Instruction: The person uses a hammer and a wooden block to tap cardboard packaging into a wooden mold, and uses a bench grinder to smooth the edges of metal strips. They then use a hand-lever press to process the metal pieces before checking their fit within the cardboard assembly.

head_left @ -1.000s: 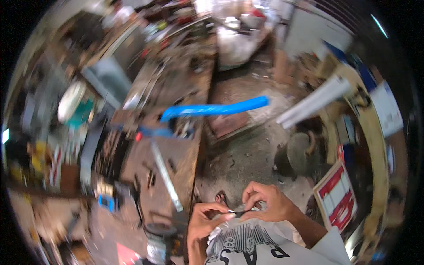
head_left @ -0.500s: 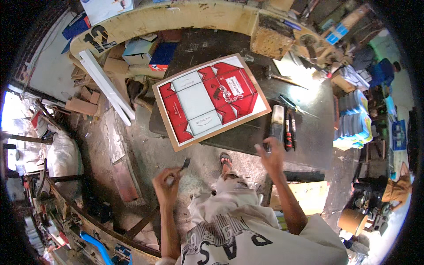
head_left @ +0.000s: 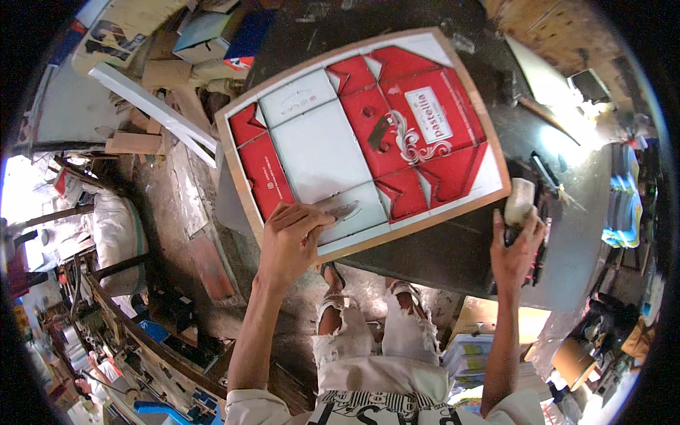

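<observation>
A cutting-die style board (head_left: pixel 354 256) with a wooden rim lies tilted on the dark table, overhanging its near edge. On it is a red and white printed box layout (head_left: pixel 329 159) with dark lines along its folds. My left hand (head_left: pixel 290 234) rests at the board's near left edge, fingers bent and pinched over a white panel; what they hold, if anything, is hidden. Right of the board, my right hand (head_left: pixel 517 248) has its fingers around the dark lower part of an oblong block with a pale upper end (head_left: pixel 520 197). Slim red and black tools are partly hidden beside that hand.
Pliers-like dark handles (head_left: pixel 544 170) and a wooden-handled tool (head_left: pixel 545 113) lie farther back on the table (head_left: pixel 397 265). White strips (head_left: pixel 152 110) and cardboard pieces stand at left. Stacked colourful packs (head_left: pixel 623 198) are at right. A wooden bench rail (head_left: pixel 134 329) runs along the lower left.
I have come closer to the table. My left hand, earlier beside the board with a small dark piece, now lies on the board's edge. My right hand has reached the oblong block.
</observation>
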The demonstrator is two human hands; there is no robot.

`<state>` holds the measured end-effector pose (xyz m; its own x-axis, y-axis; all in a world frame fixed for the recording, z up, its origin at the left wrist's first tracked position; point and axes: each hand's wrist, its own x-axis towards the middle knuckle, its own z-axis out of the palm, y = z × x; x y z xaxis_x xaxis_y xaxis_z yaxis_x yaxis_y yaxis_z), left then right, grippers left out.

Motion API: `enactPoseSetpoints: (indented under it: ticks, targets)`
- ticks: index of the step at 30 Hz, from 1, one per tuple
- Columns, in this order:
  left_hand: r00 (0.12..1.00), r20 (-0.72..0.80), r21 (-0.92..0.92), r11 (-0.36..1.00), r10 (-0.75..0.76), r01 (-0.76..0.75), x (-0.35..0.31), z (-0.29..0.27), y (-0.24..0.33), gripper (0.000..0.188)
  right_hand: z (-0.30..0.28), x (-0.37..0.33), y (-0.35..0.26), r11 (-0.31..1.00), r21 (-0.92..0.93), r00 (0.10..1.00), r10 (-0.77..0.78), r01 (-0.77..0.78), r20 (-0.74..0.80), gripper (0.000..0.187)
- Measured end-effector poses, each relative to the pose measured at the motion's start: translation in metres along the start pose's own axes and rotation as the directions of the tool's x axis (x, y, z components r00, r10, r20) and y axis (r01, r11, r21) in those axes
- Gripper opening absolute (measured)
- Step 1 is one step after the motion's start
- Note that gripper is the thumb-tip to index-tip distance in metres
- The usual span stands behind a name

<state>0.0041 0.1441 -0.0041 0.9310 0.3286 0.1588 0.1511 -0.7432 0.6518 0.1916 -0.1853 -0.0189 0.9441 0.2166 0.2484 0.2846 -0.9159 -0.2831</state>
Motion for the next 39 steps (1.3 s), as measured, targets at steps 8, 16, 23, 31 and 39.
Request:
enactPoseSetpoints:
  ticks: [8, 16, 23, 31, 39]
  targets:
    - [0.991, 0.055, 0.054, 0.991, 0.122, -0.125, 0.014, -0.004, 0.002, 0.023, -0.009, -0.01, -0.009, 0.985, -0.16, 0.998, 0.06, -0.059, 0.0, 0.074]
    - [0.984, 0.076, 0.06, 0.985, 0.16, -0.164, 0.014, -0.006, -0.001, 0.025, -0.038, -0.047, -0.012, 0.93, -0.116, 0.89, 0.366, -0.348, 0.272, 0.076]
    - [0.972, 0.08, 0.095, 0.969, 0.222, -0.229, 0.016, -0.006, 0.002, 0.026, -0.057, -0.103, -0.039, 0.923, 0.379, 0.978, -0.012, -0.069, 0.209, 0.072]
    - [0.975, 0.086, 0.068, 0.975, 0.205, -0.211, 0.01, -0.009, 0.003, 0.027, -0.032, -0.083, -0.135, 0.785, 0.583, 0.811, -0.472, 0.207, 0.347, 0.08]
    - [0.985, 0.14, -0.072, 0.991, -0.103, 0.114, 0.01, -0.007, 0.008, 0.061, -0.039, -0.083, -0.149, 0.784, 0.568, 0.791, -0.503, 0.249, 0.348, 0.078]
